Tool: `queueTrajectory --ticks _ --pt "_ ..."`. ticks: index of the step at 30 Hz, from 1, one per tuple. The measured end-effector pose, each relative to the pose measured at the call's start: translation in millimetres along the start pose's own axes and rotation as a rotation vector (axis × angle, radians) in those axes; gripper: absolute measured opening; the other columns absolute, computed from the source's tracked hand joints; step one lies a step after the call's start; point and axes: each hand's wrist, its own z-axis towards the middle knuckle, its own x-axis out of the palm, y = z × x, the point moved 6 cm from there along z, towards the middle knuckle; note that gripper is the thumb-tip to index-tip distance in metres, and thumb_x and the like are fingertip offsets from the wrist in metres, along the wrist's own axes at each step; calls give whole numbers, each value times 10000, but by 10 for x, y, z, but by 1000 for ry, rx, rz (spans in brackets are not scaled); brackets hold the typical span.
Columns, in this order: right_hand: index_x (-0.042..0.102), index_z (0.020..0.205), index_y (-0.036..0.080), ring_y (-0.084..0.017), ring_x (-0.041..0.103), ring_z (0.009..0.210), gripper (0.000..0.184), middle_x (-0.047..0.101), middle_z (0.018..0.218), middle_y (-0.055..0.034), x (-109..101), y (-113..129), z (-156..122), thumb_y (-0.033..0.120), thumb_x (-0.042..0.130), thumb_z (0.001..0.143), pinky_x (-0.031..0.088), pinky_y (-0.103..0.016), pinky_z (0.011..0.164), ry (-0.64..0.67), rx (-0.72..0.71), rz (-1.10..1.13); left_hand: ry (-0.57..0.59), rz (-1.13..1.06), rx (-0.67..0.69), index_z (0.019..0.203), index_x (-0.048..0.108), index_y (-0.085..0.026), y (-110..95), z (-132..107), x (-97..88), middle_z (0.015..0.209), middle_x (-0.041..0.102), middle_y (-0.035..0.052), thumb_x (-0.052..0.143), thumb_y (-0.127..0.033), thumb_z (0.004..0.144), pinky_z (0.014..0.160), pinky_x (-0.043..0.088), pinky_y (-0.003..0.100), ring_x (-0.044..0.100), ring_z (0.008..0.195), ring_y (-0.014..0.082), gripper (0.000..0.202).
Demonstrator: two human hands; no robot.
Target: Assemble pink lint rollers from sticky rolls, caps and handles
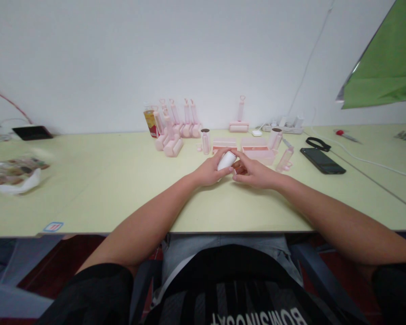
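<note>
My left hand [209,171] is wrapped around a white lint roller refill [226,160], held tilted just above the table. My right hand [253,172] meets it from the other side, fingers curled and tips at the roll's right end. Whether something small sits between the right fingertips is hidden. Right behind the hands lie two pink lint roller covers [257,151], open side up. A refill roll [205,141] stands to their left, and another roll [275,137] to their right. Near my right wrist is a pink lint roller handle [285,159].
Several assembled pink lint rollers [173,146] stand at the back left, beside a yellow-red pouch [150,122]. One more lint roller [239,125] is by the wall. On the right are a power strip [287,128], a black phone [322,160], a black strap [318,144] and cables.
</note>
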Motion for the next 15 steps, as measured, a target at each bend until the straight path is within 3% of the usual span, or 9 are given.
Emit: queueTrajectory --ticks 15 --pt "169 1548 263 -217 668 857 874 683 1100 -91 -1 -23 2 266 654 821 538 -377 788 -19 6 5 0 -6 17 1479 330 -202 -9 4 -1 1452 472 126 575 -524 865 1059 398 427 510 1259 296 736"
